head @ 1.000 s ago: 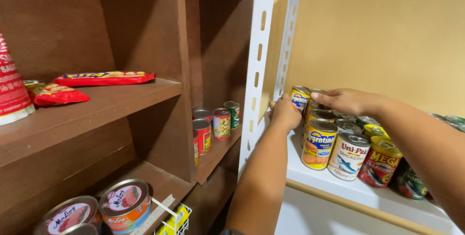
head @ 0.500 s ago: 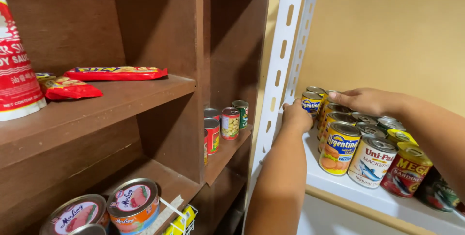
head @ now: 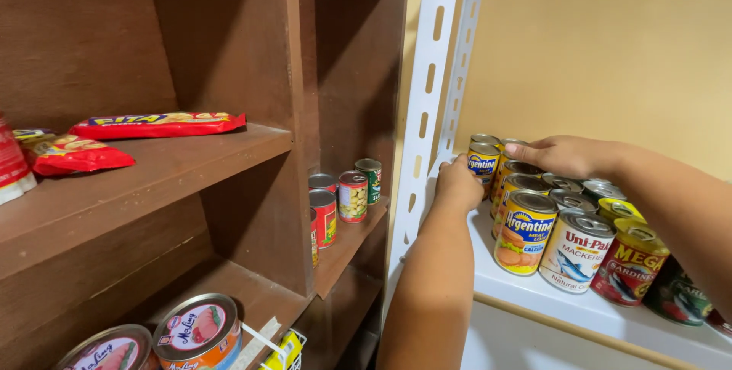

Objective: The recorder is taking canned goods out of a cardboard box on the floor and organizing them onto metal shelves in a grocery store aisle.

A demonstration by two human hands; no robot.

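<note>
1. Yellow-labelled can [head: 483,163] stands upright at the back left corner of the white shelf [head: 534,294], first in a cluster of tins, just beside the white slotted upright [head: 427,103].
2. Left hand [head: 457,184] is at that can's left side, fingers curled against it and the shelf edge; contact looks likely, but whether it truly pinches the can cannot be told, as the fingertips are hidden.
3. Right hand [head: 566,156] lies palm-down over the tops of the back-row tins, fingers [head: 526,150] stretched flat toward the same can, resting on lids rather than closed around anything.
4. Front row of the cluster, left to right: yellow meat-loaf can [head: 523,233], white mackerel can [head: 576,251], red sardine can [head: 630,262], dark green can [head: 677,297]. All upright, touching or nearly so.
5. Left of the upright: brown wooden cabinet [head: 259,50]. Its lower side shelf bears small red cans [head: 323,217] and a green can [head: 370,178].
6. Upper wooden shelf: long red biscuit pack [head: 156,124] lying flat, red snack packet [head: 76,155] beside it.
7. Bottom left: two round luncheon-meat tins [head: 197,333], lids facing the camera.
</note>
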